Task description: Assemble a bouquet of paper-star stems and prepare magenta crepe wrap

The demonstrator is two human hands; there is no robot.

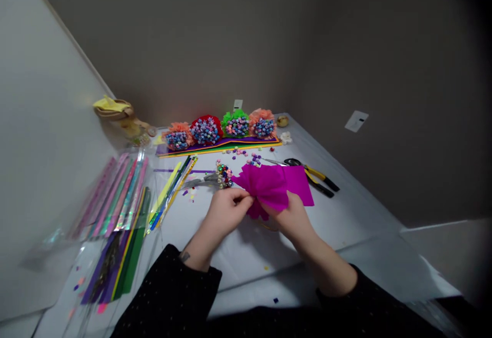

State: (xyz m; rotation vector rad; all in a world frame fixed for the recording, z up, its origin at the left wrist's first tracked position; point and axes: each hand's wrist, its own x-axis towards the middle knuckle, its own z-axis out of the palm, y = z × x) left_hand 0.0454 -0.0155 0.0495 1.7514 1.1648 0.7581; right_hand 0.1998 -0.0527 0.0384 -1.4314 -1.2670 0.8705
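Observation:
A magenta crepe paper flower (265, 184), gathered at its middle, is held above the table between both hands. My left hand (229, 209) pinches its gathered centre with thumb and forefinger. Around its right side my right hand (290, 215) is closed, with the fingers partly hidden behind the paper. A flat magenta sheet (302, 185) lies on the table just beyond my right hand. Past my left hand is a bunch of small multicoloured paper stars (224, 174), beside grey ribbon-like material (202, 181).
Paper flowers with star centres (206, 130) line the back on folded coloured sheets (219, 146). Scissors (292, 162) and yellow-black pliers (321, 178) lie to the right. Packs of paper strips (115, 194) are at left, near a wooden hand figure (130, 125). Walls border the table.

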